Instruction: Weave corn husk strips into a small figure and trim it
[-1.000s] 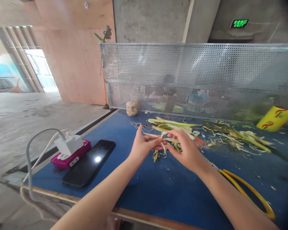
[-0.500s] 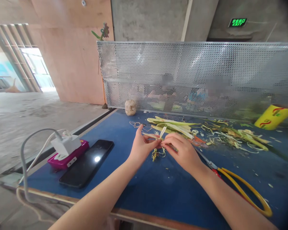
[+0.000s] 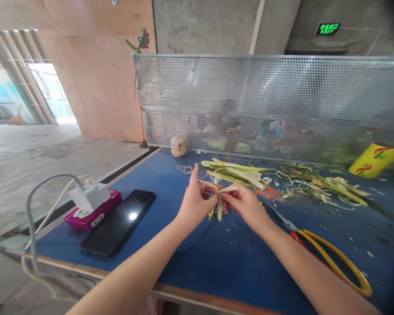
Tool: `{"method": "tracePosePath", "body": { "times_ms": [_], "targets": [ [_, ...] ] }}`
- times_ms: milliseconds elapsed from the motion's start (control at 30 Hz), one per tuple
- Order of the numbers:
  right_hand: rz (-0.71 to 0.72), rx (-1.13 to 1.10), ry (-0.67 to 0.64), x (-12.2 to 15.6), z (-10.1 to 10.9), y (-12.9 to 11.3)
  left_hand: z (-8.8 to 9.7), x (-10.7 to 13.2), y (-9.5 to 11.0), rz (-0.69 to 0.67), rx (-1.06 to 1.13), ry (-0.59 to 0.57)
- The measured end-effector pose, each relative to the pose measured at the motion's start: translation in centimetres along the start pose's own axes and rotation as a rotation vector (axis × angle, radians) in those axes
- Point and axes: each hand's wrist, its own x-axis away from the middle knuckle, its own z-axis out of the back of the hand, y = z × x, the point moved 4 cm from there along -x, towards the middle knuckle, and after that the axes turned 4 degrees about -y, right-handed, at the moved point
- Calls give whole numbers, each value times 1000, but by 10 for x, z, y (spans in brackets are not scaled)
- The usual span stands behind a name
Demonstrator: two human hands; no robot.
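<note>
My left hand point(image 3: 195, 201) and my right hand point(image 3: 243, 203) meet above the blue table point(image 3: 216, 258), both pinching a small folded piece of pale leaf strip point(image 3: 219, 194). My left index finger points up while the thumb and other fingers grip the strip. Its ends stick out sideways and one tail hangs down between my hands. Just behind them lies a heap of long green and pale leaf strips point(image 3: 238, 173).
Yellow-handled scissors point(image 3: 328, 256) lie right of my right forearm. A black phone point(image 3: 120, 221) and a pink box with a white charger point(image 3: 92, 203) sit at the left edge. Leaf scraps point(image 3: 325, 186), a yellow cup point(image 3: 374, 161), a string ball point(image 3: 178, 145) and a perforated metal screen point(image 3: 269, 105) are behind.
Both hands have lifted slightly and turned the leaf piece; a strip end now hangs down between them, and my left index finger points further up.
</note>
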Motion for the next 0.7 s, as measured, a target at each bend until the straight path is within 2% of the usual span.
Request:
{"method": "tracePosePath", "body": {
  "times_ms": [100, 233, 333, 500, 600, 700],
  "targets": [
    [-61, -22, 11, 0, 1, 3, -1, 0, -1, -6, 3, -29],
    [-74, -83, -20, 1, 0, 1, -2, 4, 3, -30, -78, -41],
    [-96, -145, 11, 2, 1, -1, -4, 6, 4, -45, -126, -45],
    [-95, -71, 15, 3, 3, -5, -3, 3, -2, 4, 64, -20],
    [-26, 72, 16, 2, 4, -8, -2, 0, -4, 85, 208, 5],
    [199, 392, 74, 5, 7, -19, 0, 0, -5, 175, 300, 52]
  ]
}}
